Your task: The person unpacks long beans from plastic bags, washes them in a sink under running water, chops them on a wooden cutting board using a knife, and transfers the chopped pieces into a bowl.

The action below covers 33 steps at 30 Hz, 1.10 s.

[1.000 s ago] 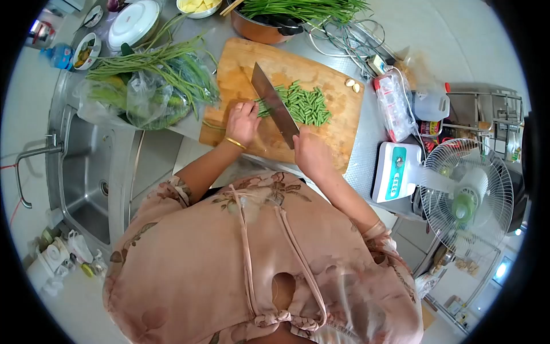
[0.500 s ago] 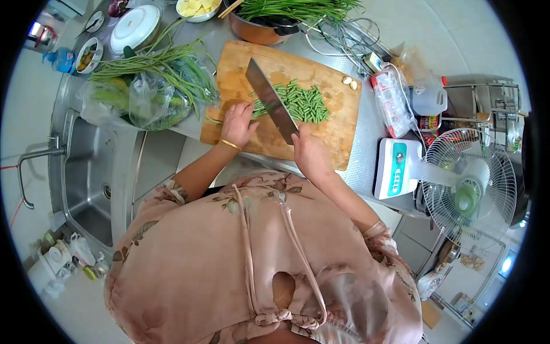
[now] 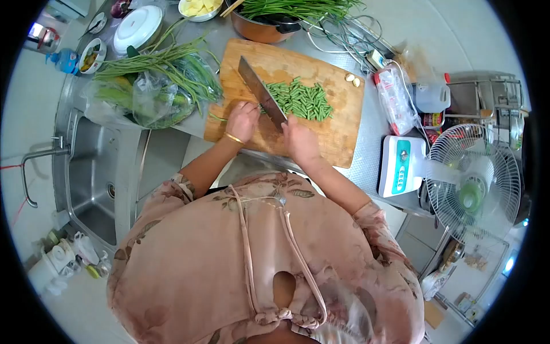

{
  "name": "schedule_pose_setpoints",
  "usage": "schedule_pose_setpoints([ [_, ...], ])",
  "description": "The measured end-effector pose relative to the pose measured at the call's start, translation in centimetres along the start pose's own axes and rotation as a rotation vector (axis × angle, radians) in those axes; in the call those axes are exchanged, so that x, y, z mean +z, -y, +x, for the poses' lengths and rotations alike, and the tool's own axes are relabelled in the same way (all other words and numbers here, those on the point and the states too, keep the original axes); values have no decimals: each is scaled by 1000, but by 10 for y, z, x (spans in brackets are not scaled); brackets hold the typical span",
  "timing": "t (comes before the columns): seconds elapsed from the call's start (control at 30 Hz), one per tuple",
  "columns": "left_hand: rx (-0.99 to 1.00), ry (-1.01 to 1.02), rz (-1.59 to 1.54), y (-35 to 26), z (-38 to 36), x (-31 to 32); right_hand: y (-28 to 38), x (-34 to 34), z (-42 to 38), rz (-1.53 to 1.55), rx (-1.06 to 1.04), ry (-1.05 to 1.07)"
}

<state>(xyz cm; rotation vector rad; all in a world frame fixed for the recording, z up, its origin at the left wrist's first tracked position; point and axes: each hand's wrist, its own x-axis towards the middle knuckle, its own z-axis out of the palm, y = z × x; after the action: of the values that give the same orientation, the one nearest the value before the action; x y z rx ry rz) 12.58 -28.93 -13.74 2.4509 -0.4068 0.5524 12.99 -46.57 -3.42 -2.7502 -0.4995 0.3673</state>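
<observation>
A wooden cutting board [image 3: 338, 137] bears a pile of short cut green beans [image 3: 303, 100]. My right hand [image 3: 300, 140] is closed round the handle of a wide cleaver [image 3: 260, 90], whose blade slants up and left across the board, at the left edge of the pile. Just left of the blade, my left hand [image 3: 243, 121] rests on the board with curled fingers, pressed on green beans that it mostly hides. A bean end sticks out to its left. Two garlic cloves [image 3: 353, 80] lie at the board's upper right corner.
Bagged vegetables and long beans [image 3: 154, 94] lie left of the board, beside a steel sink [image 3: 94, 172]. Behind stand a pot [image 3: 258, 30] of green stalks and a bowl [image 3: 200, 8] of yellow pieces. On the right are a white scale [image 3: 402, 166] and a fan [image 3: 472, 183].
The cleaver and my right hand have moved left, closer to my left hand. The whole view has shifted slightly.
</observation>
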Motion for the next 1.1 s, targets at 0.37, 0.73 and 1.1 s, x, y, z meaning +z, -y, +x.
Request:
schedule_pose_setpoints([
  [0.37,-130,-55,-50,3,-11,-10,1,-35,-27,-92,-20,172],
  [0.73,-12,-36,-40,8,5,-4,-2,1,-10,17,2,-8],
  [1.1,-240,7,-9,-1,-8,-16,-2,-35,-30,-36,-23,146],
])
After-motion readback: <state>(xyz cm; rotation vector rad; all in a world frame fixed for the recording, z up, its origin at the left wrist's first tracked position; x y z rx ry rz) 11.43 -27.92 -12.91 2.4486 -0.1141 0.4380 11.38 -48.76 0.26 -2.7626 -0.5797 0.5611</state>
